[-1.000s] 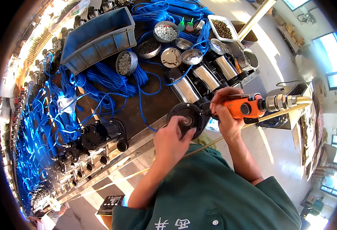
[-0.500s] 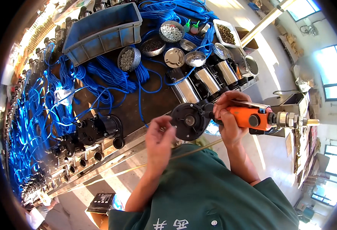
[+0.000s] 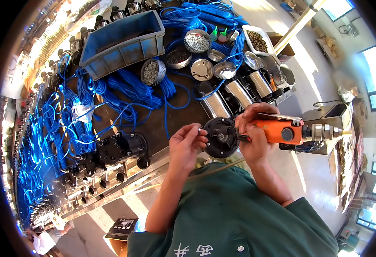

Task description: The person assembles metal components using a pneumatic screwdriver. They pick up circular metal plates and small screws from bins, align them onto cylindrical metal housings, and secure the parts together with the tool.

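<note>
In my right hand point(image 3: 256, 135) is an orange air screwdriver point(image 3: 273, 131), its nose pointing left across a round black pump cover point(image 3: 216, 150). The cover faces up at the table's near edge, with small bright screws around its rim. At the cover's left rim, my left hand point(image 3: 184, 146) is closed, thumb and forefinger pinching a small silvery screw point(image 3: 200, 129). Behind the cover lie several steel-bodied pumps point(image 3: 215, 106). A second black pump part point(image 3: 126, 145) rests to the left of my left hand.
A grey-blue plastic bin point(image 3: 123, 51) stands at the back left. Near it are perforated bowls of screws point(image 3: 153, 72), a white tray of brass-coloured parts point(image 3: 256, 40) and coiled blue cable point(image 3: 134, 88). A thin hose point(image 3: 153, 185) crosses before me; a box point(image 3: 121, 228) sits below left.
My left hand has moved up to the cover's left rim, its blurred fingers now sharp and pinching a screw. The whole view has shifted slightly; the screwdriver stays over the cover.
</note>
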`<state>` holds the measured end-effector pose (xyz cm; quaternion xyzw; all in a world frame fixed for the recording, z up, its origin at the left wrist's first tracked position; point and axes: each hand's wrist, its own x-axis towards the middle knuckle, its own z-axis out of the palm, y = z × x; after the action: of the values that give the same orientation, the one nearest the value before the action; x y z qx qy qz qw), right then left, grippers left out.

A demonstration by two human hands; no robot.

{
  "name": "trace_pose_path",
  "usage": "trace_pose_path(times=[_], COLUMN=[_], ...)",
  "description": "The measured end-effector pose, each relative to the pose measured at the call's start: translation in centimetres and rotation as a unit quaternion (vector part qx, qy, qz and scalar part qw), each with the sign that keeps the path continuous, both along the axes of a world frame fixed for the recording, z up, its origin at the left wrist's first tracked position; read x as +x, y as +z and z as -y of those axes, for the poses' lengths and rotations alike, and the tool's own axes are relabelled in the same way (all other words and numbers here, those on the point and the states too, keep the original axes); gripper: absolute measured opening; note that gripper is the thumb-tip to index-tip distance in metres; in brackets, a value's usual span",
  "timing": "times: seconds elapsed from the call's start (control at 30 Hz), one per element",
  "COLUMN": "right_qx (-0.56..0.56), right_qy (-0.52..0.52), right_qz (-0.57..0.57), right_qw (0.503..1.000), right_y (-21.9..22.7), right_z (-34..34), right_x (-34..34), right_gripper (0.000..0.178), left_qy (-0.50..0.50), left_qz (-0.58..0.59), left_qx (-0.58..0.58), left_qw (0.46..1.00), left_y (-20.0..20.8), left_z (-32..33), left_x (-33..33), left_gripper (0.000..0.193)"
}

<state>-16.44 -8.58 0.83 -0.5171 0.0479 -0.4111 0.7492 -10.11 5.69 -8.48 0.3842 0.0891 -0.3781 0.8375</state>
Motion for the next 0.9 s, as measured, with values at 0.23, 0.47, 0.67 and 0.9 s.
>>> trace_pose_path(times=[0.23,0.47,0.67,0.9], right_qx=[0.061,0.044,0.066,0.019], right_qy=[-0.022,-0.006,0.039,0.021], right_qz=[0.055,0.025,0.078,-0.057], right_qw=[0.996,0.999,0.994,0.998], right_y=[0.1,-0.2,-0.6,-0.7], right_z=[0.7,1.0,1.6,1.3], right_x=[0.1,0.1,0.3,1.2], right_gripper=[0.033,0.035,0.036,0.035], left_qy=[-0.05,-0.079,-0.122,-0.139], left_qz=[0.021,0.037,0.003,0.244], left_qx=[0.004,0.019,0.013,0.154], left_qw=[0.999,0.996,0.992,0.947], left_y=[1.2,1.9,2.3,2.4], left_z=[1.4,1.8,1.4,2.1], left_x=[0.2,0.4,1.2,1.5], left_gripper=[0.017,0.016,0.018,0.017])
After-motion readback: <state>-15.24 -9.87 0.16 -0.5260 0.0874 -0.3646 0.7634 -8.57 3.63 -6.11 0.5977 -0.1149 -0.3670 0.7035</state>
